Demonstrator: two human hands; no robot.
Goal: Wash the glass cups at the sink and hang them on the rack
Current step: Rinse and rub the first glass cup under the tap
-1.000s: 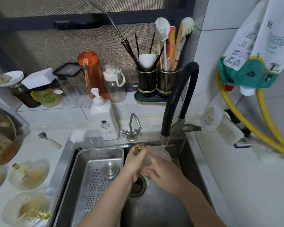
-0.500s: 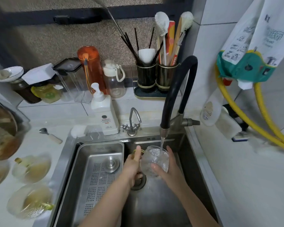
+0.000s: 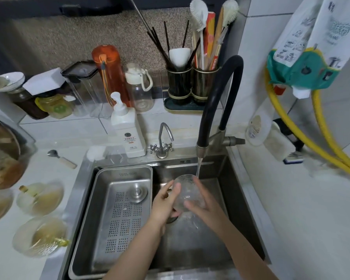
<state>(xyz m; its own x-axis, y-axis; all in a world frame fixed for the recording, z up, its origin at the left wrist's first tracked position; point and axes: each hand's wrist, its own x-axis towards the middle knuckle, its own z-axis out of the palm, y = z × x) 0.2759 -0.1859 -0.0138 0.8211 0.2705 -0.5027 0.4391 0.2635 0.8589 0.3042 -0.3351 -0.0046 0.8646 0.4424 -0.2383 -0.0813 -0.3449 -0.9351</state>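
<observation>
Since the earlier frame the glass cup [image 3: 187, 194] had tipped, rim toward the far side, under the tap [image 3: 220, 102] stream. Clear, textured glass, held over the sink [image 3: 236, 199] between both hands: left hand [image 3: 164, 201] fingers and right hand [image 3: 202, 203] fingers wrapped round it.

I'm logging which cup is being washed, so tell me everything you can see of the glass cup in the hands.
The glass cup is clear, rounded, with a textured, pebbled-looking wall. It is held over the sink basin, just below the black faucet, whose stream lands at its far rim. The left hand grips one side, the right hand the other. Its tilt is unclear.
</observation>
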